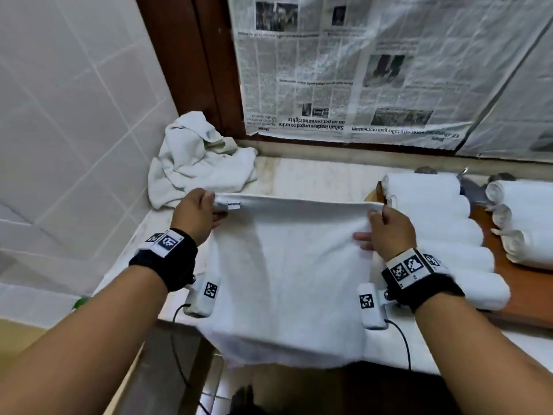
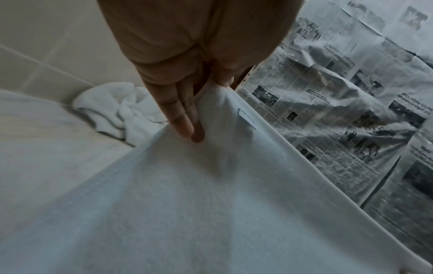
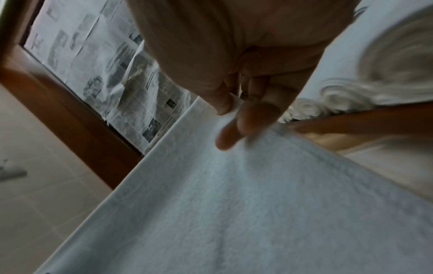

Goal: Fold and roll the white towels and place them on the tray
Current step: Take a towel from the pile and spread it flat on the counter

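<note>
I hold a white towel (image 1: 287, 271) stretched between both hands above the counter, its lower part hanging over the front edge. My left hand (image 1: 199, 212) pinches the far left corner, beside a small label (image 1: 233, 204). My right hand (image 1: 386, 224) pinches the far right corner. In the left wrist view, fingers (image 2: 185, 120) lie on the towel (image 2: 187, 204) with the thumb behind its edge. The right wrist view shows the thumb and fingers (image 3: 246, 118) clamped on the towel (image 3: 234, 204). Several rolled white towels (image 1: 443, 235) lie on the brown wooden tray (image 1: 526, 295) at the right.
A crumpled pile of white towels (image 1: 197, 163) sits in the back left corner of the pale counter (image 1: 314, 175). Tiled wall (image 1: 59, 115) stands to the left. A newspaper-covered window (image 1: 374, 64) in a brown frame runs along the back. Cables hang under the wrists.
</note>
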The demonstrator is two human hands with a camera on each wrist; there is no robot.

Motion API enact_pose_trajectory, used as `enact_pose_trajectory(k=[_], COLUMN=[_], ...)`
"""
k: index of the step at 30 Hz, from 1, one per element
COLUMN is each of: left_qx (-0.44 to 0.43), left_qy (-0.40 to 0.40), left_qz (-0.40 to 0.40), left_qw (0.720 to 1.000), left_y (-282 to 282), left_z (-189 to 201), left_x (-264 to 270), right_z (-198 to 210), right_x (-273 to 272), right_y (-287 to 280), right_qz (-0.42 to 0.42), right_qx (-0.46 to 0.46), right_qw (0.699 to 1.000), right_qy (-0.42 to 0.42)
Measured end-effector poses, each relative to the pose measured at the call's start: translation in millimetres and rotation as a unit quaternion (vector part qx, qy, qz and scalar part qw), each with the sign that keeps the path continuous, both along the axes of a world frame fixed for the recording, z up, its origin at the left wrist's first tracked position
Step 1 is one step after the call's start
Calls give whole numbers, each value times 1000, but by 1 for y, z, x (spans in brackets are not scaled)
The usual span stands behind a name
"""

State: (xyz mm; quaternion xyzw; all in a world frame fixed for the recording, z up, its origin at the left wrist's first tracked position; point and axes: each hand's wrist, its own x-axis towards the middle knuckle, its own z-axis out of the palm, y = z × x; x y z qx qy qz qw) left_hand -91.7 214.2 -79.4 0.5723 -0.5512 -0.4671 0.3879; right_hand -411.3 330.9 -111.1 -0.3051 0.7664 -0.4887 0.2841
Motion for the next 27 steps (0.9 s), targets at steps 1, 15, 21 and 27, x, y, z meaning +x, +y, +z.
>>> enact_pose_trajectory(k=[1,15,21,27], left_qx=[-6,-3,11,-56], left_qy=[-2,-84,-221,-175], left_qz=[-5,-63,-87,-56], left_qw=[1000,994,971,981], left_y=[-17,-310,-311,-319], left_z=[6,-96,-115,-142], left_x=[-9,-116,-160,-170], right_z=[7,-13,-89,-117], right_x=[-5,-106,-122,-92], right_y=[-15,-246,-296,-310], right_qz=[-11,-121,-109,-61], right_qx=[-18,48,143,91], right_qw=[1000,991,984,990], right_qy=[-18,-13,14,93])
